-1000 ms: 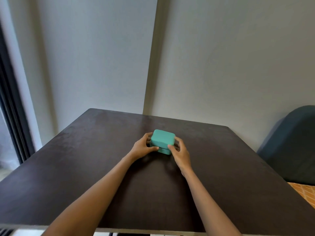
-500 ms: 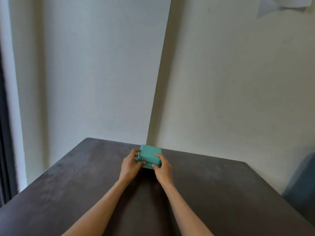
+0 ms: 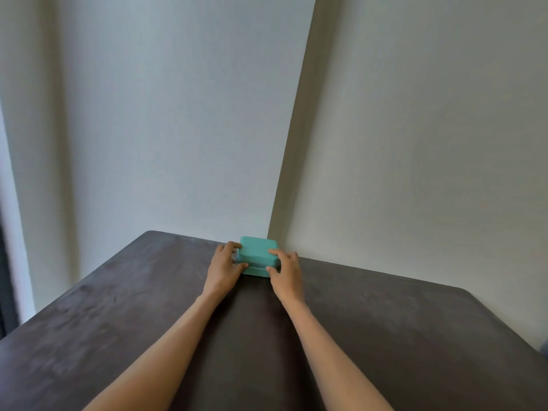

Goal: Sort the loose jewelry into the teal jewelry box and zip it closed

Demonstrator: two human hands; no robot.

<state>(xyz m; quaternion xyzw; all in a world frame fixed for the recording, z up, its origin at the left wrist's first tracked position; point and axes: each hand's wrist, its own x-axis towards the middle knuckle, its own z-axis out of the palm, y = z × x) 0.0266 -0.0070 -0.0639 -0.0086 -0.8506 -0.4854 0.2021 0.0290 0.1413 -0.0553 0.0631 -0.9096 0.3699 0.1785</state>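
While both forearms reach straight out from the near edge, the teal jewelry box (image 3: 257, 256) sits on the dark table (image 3: 415, 336) close to its far edge, almost under the vertical corner seam of the wall (image 3: 415, 129). Box is squarish with rounded corners; long axis cannot be told with confidence. Its front face points toward the camera and lid face points up. A thin dark seam runs across the front between lid and base; whether that seam is zipped cannot be told.

Left hand (image 3: 223, 269) holds the left side of the box: fingers curled over the far left corner, thumb against the front near the seam. Right hand (image 3: 287, 269) holds the right side: fingers curled over the lid's top right edge, thumb on the front lower corner. Both grips are narrow and closed on the box, and the box rests flat on the table.

Edges and room: little table is left behind the box, and the wall is near. Broad open tabletop lies to the left, right and toward the person.

Compared with the frame a second ago: the box now lies farther from the person, nearer the far edge. The view is tipped higher, so the table fills less of it. Hands hold the same sides as before.
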